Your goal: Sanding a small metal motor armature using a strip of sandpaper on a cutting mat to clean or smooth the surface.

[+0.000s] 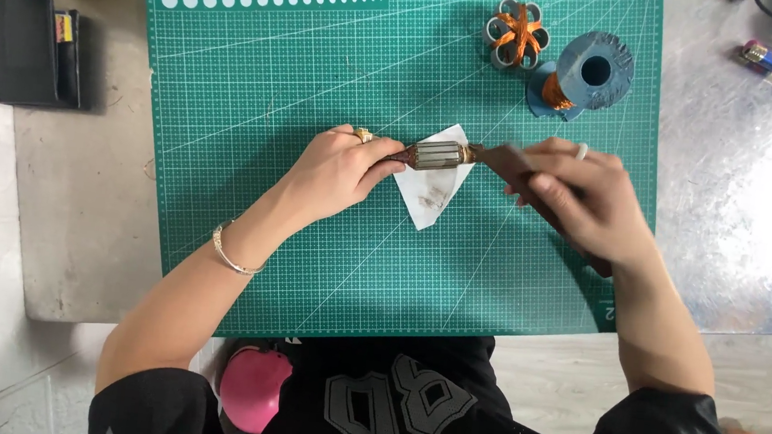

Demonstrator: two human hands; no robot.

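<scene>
My left hand (pixel 339 168) grips one end of a small motor armature (pixel 438 155), a metal cylinder with a copper-coloured end, held level above a white scrap of paper (pixel 427 197) on the green cutting mat (pixel 305 80). My right hand (pixel 583 199) holds a dark brown strip, like sandpaper (pixel 511 167), pressed against the armature's right end. A ring shows on each hand and a bracelet on the left wrist.
At the mat's far right lie a grey wound stator with orange wire (pixel 517 35) and a blue spool (pixel 584 76). A black case (pixel 33 48) sits left on the table. A lighter (pixel 770 61) lies on the metal sheet (pixel 729 228) at the right.
</scene>
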